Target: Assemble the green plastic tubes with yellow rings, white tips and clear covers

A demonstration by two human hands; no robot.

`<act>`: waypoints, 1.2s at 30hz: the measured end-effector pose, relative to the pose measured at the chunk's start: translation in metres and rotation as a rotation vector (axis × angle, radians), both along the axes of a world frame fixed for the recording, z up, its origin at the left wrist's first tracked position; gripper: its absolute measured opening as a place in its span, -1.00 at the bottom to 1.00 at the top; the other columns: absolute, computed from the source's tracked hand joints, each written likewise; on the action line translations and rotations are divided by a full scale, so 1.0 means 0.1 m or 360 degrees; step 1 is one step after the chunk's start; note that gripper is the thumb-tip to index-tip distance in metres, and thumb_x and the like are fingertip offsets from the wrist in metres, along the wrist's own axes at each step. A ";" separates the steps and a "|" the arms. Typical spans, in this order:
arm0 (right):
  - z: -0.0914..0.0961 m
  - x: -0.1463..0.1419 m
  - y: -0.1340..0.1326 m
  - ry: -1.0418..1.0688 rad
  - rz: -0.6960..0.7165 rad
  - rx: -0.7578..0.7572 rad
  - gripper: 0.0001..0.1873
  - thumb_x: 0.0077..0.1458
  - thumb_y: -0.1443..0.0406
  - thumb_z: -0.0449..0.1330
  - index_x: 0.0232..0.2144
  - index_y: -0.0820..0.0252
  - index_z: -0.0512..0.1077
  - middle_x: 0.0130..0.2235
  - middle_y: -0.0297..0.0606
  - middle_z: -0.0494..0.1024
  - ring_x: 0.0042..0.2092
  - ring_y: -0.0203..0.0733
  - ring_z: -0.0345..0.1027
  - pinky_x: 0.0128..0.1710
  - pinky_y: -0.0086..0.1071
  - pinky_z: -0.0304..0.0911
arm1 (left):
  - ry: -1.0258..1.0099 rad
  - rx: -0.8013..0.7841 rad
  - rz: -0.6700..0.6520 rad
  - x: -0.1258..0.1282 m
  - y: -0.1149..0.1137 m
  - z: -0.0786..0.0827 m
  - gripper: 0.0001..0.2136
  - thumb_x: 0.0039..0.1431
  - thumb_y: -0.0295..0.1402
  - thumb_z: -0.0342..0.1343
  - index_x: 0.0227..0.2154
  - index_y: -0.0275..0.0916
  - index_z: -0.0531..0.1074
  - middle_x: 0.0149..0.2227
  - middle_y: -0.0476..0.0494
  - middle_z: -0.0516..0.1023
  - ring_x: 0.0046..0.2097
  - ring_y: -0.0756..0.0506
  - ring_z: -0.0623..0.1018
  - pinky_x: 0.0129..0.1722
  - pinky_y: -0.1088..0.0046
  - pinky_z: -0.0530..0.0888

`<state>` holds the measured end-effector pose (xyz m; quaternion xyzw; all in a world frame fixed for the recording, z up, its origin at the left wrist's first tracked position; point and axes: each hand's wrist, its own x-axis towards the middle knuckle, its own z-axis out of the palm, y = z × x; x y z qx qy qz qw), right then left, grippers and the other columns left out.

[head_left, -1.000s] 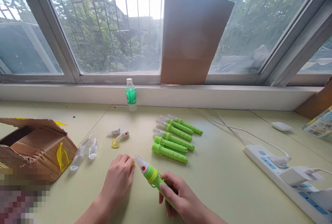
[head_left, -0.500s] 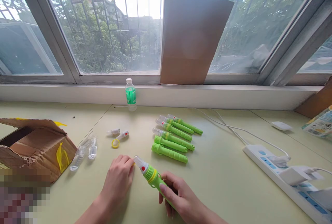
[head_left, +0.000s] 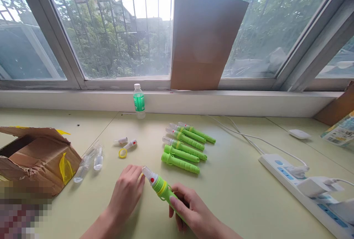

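Observation:
My right hand [head_left: 190,207] is closed round the ribbed green handle of a light stick [head_left: 165,191]. The stick tilts up to the left, with a yellow ring below its green thread. On top sits a white collar with a red button and a small clear bulb. Beside that bulb is my left hand [head_left: 128,185], its fingers curled together; whatever they hold is hidden. Several green handles [head_left: 181,163] lie in a row beyond, most of them fitted with clear tips. Left of them are two loose white-and-clear bulb units [head_left: 131,144] and a yellow ring [head_left: 122,153].
Clear ribbed plastic tubes [head_left: 99,158] lie beside an open cardboard box [head_left: 41,158] at left. A green-labelled bottle [head_left: 139,101] stands near the windowsill. On the right, a white power strip [head_left: 287,174] carries plugs and cables, with a small white device [head_left: 299,134] behind it.
My left hand has shifted slightly, and a bit of yellow seen at its fingertips before is now hidden. My right hand keeps its hold on the light stick.

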<state>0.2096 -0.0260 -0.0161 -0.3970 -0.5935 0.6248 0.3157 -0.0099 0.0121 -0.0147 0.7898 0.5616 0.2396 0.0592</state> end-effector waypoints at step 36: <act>0.02 0.00 0.00 -0.0018 -0.0004 0.0007 -0.65 0.21 0.05 0.03 -0.29 0.25 0.31 -0.43 -0.35 0.43 -0.62 -0.46 0.19 -0.64 -0.54 0.06 | 0.0309 -0.0099 0.0121 0.00 -0.04 0.04 -0.77 0.21 -0.48 -0.12 -0.51 -0.23 0.35 -0.41 -0.11 0.46 -0.29 -0.14 0.43 -0.22 0.31 0.36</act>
